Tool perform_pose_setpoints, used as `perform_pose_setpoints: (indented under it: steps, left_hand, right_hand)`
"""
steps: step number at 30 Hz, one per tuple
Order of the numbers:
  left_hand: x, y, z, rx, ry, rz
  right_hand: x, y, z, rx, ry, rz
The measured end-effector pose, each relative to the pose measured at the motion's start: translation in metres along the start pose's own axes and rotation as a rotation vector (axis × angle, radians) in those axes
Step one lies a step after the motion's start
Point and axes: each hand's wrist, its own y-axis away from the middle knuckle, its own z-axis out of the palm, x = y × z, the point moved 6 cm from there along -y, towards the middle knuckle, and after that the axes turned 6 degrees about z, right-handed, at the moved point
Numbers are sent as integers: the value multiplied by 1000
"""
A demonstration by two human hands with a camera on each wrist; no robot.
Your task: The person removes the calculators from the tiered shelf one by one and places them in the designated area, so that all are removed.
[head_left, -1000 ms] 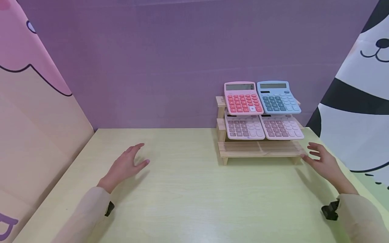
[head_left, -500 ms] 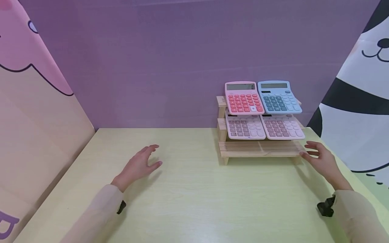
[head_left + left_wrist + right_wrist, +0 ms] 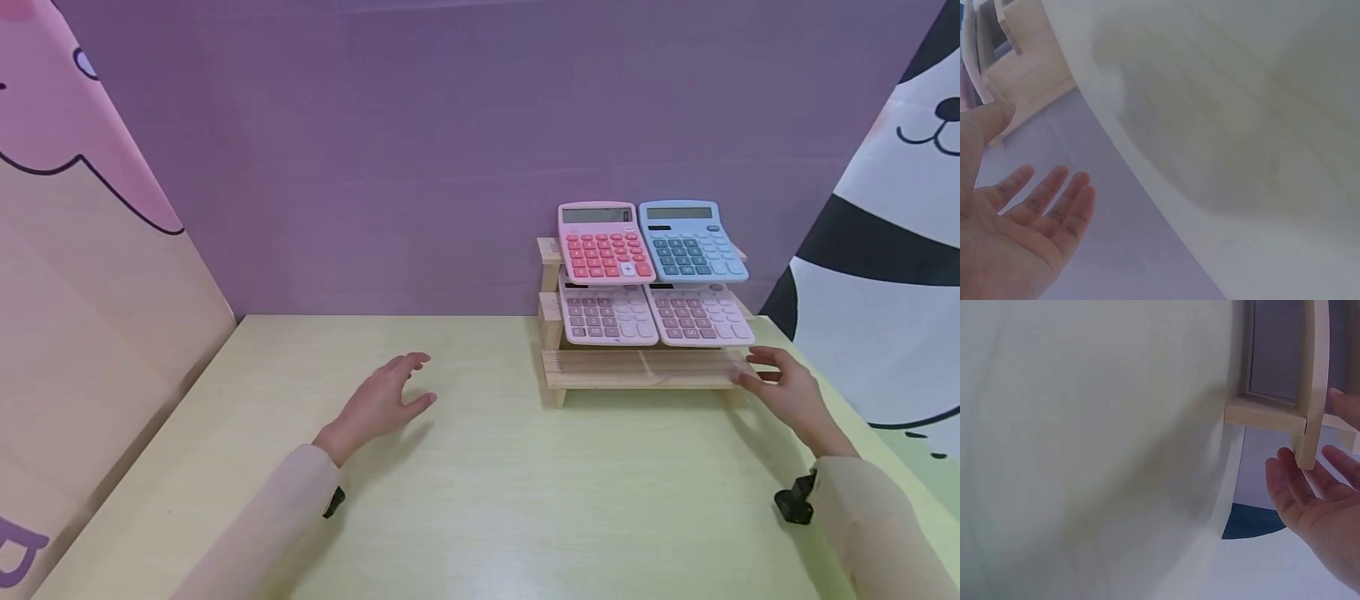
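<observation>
Four pastel calculators (image 3: 633, 254) lean on the three-tiered pale-wood rack (image 3: 637, 368) at two o'clock; any one-sided tug could spill them. Eight o'clock of it, the bare left hand (image 3: 381, 403) hangs loose, empty; at four, whether the bare right hand (image 3: 789, 393) grips, I can't tell.

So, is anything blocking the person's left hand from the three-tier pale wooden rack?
Nothing visible stands between the left hand and the rack; in the head view, only pale yellow-green tabletop shows there.

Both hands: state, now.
Left hand: open, holding nothing.
Right hand: at the wooden rack, its right end; whether it grips cannot be told.
</observation>
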Motion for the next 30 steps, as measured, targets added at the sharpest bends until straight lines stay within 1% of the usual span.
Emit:
perform_pose_setpoints:
  steps: [7,13,19,25,30]
  left_hand:
    - [15,-13,11,-6,27,28]
    - [28,-24,18,-25,49,39]
    - [38,-35,27,-42,66,65]
    - [47,-49,38,-52,59,94]
    - [55,-60,46,-63,67,103]
  right_hand:
    - [4,-6,5,-41,-14,50]
    - [5,-8,6,-68,-9,53]
    - [3,-7,8,-109,-2,55]
    - [5,-6,11,-167,-21,84]
    - [6,-6,11,-177,-35,102]
